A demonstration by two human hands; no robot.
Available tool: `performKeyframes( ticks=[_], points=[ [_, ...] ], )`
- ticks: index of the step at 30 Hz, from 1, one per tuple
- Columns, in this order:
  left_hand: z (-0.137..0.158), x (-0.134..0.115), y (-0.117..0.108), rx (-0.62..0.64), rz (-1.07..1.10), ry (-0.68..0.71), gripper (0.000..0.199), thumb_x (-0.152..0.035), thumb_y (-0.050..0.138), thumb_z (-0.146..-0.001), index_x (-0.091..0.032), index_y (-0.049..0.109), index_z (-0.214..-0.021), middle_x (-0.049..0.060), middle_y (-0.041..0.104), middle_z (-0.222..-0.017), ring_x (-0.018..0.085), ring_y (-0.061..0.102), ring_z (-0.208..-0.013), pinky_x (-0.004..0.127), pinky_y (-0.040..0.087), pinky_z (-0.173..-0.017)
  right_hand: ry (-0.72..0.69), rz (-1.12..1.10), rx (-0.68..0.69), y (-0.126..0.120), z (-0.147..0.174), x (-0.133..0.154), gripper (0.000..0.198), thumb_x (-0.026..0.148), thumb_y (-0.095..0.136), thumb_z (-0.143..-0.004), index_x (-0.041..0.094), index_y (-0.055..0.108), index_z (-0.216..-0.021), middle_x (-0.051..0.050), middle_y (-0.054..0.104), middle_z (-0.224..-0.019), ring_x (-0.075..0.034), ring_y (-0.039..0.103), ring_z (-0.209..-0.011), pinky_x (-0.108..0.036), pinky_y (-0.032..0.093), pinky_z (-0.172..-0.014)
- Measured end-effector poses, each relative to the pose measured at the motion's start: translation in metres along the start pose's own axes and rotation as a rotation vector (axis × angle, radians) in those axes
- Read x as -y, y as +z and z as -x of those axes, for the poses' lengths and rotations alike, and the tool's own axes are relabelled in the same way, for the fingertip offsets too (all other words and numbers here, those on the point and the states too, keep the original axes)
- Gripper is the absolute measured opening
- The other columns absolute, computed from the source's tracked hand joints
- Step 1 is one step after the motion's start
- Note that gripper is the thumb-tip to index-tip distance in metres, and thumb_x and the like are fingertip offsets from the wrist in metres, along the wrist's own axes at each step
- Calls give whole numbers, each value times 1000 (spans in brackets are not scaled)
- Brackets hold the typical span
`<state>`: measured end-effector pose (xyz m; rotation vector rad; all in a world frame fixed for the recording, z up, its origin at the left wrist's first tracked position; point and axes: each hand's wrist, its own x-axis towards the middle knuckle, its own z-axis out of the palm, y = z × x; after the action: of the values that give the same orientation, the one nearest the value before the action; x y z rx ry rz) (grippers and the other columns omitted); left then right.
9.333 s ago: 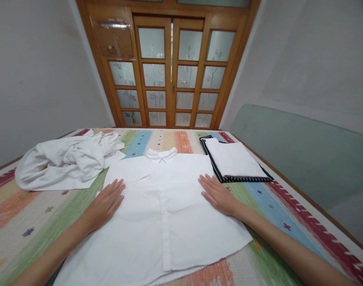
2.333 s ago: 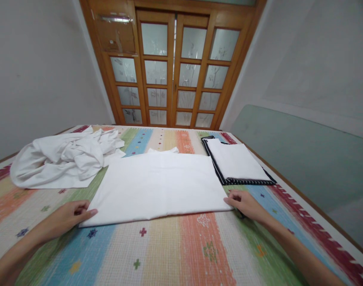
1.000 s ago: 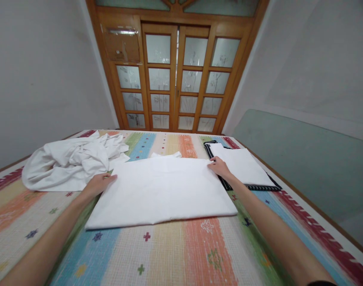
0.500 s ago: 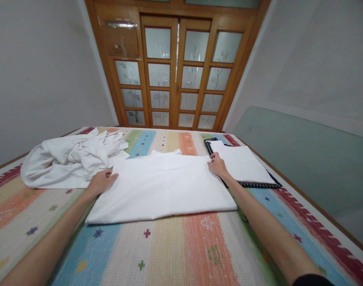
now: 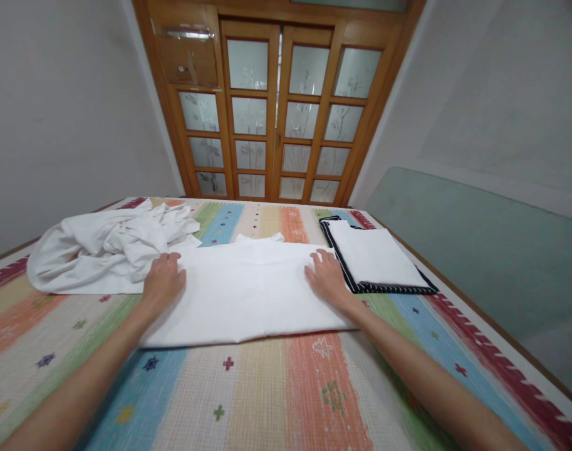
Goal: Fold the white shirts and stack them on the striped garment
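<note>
A white shirt (image 5: 248, 294), folded into a wide rectangle, lies flat before me with a bit of its collar showing at the far edge. My left hand (image 5: 164, 280) rests on its left side, fingers stretched forward and holding nothing. On the right side my right hand (image 5: 325, 275) lies with spread fingers over the cloth, also holding nothing. Just beyond my right hand is a folded stack, a white garment (image 5: 377, 254) on top of a black striped one (image 5: 393, 290). A crumpled white cloth (image 5: 98, 250) lies beside my left hand.
All of it lies on a colourful striped bed cover (image 5: 262, 388). A pale green headboard-like panel (image 5: 478, 250) leans along the right wall. Wooden doors with glass panes (image 5: 276, 119) stand beyond the far edge.
Both hands have gone from gripping the shirt's side edges to lying on top with fingers extended. The right hand has shifted inward, onto the shirt.
</note>
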<state>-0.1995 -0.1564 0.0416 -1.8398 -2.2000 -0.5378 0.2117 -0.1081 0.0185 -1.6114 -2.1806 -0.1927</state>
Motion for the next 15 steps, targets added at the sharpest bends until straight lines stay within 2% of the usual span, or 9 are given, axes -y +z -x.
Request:
performKeyframes(
  ticks=[3, 5, 8, 11, 15],
  points=[
    [13, -35, 2, -12, 88, 210, 36, -31, 46, -86, -12, 59, -114, 18, 64, -117, 33, 58, -112, 48, 43, -100, -232, -118, 80, 1, 23, 43, 44, 38, 42, -97, 13, 54, -132, -20, 45, -148, -35, 33, -141, -56, 29, -113],
    [26, -65, 6, 52, 185, 355, 43, -41, 44, -91, -12, 58, -120, 17, 63, -125, 31, 55, -121, 47, 42, -105, -377, -202, 120, 1, 37, 69, 51, 42, 43, -98, 13, 50, -139, -17, 40, -153, -32, 27, -145, -53, 29, -116],
    [49, -103, 17, 149, 249, 556, 54, -49, 35, -97, -12, 53, -133, 17, 50, -146, 30, 40, -139, 48, 35, -113, -528, -261, 210, -1, 53, 95, 58, 45, 40, -99, 11, 43, -146, -15, 31, -158, -32, 20, -148, -50, 27, -118],
    [65, -117, 31, 244, 267, 635, 58, -48, 28, -100, -14, 46, -143, 14, 43, -152, 29, 31, -145, 48, 32, -115, -569, -256, 280, -4, 63, 96, 58, 45, 37, -100, 10, 44, -145, -16, 28, -159, -33, 19, -148, -51, 24, -119],
    [73, -103, 41, 239, 262, 668, 58, -50, 28, -101, -21, 36, -150, 10, 39, -155, 26, 29, -146, 49, 28, -118, -518, -230, 299, -8, 74, 67, 60, 47, 36, -101, 17, 34, -153, -11, 28, -159, -27, 21, -149, -50, 22, -120]
  ],
)
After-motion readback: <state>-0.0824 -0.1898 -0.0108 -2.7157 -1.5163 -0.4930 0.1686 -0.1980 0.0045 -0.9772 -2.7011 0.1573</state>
